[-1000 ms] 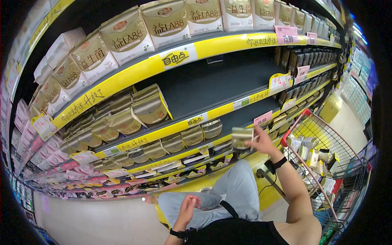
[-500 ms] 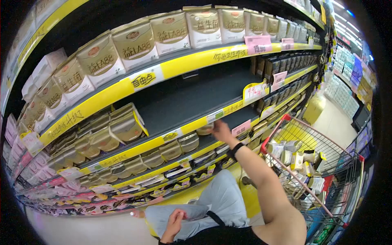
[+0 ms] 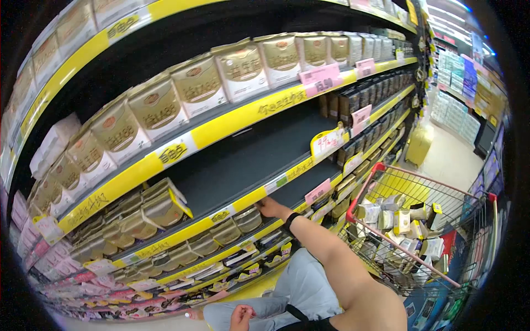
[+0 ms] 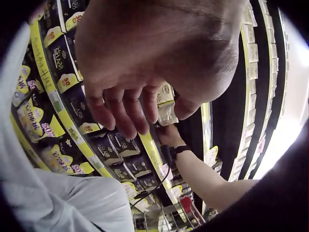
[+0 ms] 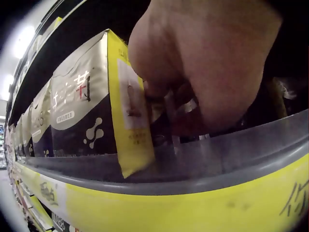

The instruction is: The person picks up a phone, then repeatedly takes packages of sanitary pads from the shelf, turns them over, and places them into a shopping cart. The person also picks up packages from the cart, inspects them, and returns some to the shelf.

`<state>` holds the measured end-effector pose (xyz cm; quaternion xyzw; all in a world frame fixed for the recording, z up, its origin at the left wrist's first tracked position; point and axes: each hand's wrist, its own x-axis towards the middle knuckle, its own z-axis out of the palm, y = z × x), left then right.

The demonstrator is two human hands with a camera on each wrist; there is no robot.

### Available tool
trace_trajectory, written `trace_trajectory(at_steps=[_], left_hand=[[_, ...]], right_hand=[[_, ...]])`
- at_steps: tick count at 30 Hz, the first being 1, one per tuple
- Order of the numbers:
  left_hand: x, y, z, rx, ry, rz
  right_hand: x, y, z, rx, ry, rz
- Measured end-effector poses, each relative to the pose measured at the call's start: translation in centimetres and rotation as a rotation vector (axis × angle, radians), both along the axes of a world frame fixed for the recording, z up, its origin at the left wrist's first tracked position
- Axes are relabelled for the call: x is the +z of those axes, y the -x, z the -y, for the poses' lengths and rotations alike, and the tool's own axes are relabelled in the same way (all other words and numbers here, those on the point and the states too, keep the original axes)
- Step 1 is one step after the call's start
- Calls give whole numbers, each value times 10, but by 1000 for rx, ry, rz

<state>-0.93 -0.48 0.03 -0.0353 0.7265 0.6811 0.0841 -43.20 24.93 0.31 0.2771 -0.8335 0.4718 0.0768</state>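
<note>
My right hand [image 3: 271, 208] reaches into a lower shelf at the right end of a row of gold packs [image 3: 225, 231]. Seen from the right wrist, the hand [image 5: 203, 63] is bent downward close beside a gold-and-black pack [image 5: 79, 101] with a yellow side. Its fingertips disappear into shadow among shiny slivers, and I cannot tell whether they grip anything. In the left wrist view a gold pack [image 4: 167, 113] shows right by the right hand [image 4: 169, 135]. My left hand [image 3: 241, 317] is over my lap, its fingers [image 4: 128, 113] loosely bent, holding nothing.
Larger gold-and-white packs [image 3: 196, 85] line the shelf above. A yellow shelf edge [image 3: 251, 198] runs just over the right hand, with pink price tags [image 3: 317, 190] hanging nearby. To the right stands a wire shopping cart [image 3: 381, 237] loaded with packs [image 3: 402, 220]; a yellow suitcase [image 3: 420, 144] is behind it.
One second ago my right hand held a gold pack in front of the shelf. It carried the pack leftward into the shelf, and now the pack is hidden from the head view, which has shifted.
</note>
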Motion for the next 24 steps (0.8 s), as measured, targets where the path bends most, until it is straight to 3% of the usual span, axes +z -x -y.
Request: trace_trajectory(at_steps=[9,17,21,24], left_hand=[[8,9,-9,-98,17,-27],[7,7,-13,-109,4,-40],[14,6,-17,-134,-6,-33],[1,5,-13,-143,8,-55]], right_hand=[[13,-8,8,0,-73,286],[-39,15,16,54,22,182],[-33,9,11,136,71,188],[-36,6,-1,-19,-117,94]])
